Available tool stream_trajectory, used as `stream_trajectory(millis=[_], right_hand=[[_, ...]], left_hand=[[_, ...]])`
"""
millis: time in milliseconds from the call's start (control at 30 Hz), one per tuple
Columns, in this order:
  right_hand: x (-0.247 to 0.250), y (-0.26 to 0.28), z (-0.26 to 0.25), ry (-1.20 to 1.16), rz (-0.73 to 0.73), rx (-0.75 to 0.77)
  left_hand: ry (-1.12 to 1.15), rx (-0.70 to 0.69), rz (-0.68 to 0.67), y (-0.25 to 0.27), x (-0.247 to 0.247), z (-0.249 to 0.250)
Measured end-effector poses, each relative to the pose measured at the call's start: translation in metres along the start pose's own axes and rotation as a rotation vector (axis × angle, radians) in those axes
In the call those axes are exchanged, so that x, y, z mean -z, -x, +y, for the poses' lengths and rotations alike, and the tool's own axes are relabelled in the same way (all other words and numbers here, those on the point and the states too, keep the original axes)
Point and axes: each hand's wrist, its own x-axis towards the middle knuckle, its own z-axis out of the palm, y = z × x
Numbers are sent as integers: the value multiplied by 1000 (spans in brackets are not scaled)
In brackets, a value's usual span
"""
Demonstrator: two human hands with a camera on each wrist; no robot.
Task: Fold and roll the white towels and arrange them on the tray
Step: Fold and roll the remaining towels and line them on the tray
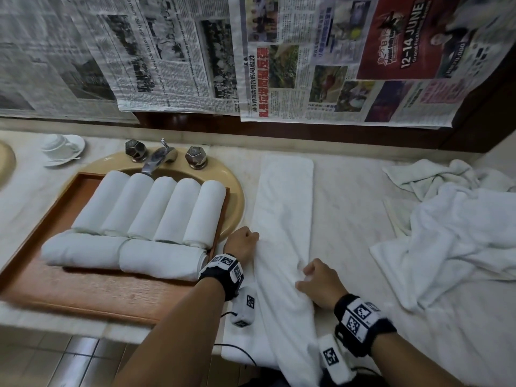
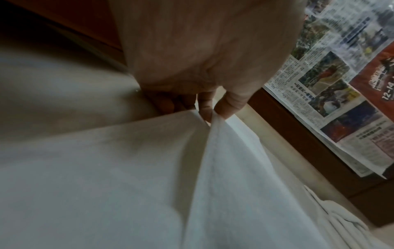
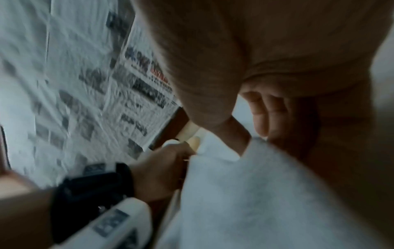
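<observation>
A long white towel, folded into a narrow strip, lies on the marble counter and hangs over the front edge. My left hand pinches its left edge, and the left wrist view shows thumb and finger closed on the cloth. My right hand grips the bunched right side of the towel nearer the front edge. A wooden tray lies over the sink at left and holds several rolled white towels.
A heap of loose white towels covers the counter at right. Taps stand behind the tan basin. An upturned cup on a saucer sits at far left. Newspaper sheets hang on the wall.
</observation>
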Motion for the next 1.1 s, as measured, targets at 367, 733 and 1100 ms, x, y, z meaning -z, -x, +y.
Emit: stream_trajectory(millis=[367, 733, 1100], right_hand=[[-10, -46, -32, 597, 24, 185], [-8, -73, -22, 582, 165, 24], [-2, -92, -18, 578, 212, -29]], left_hand=[[-535, 96, 37, 3, 4, 2], [-936, -317, -161, -36, -18, -5], [-943, -207, -86, -133, -27, 60]])
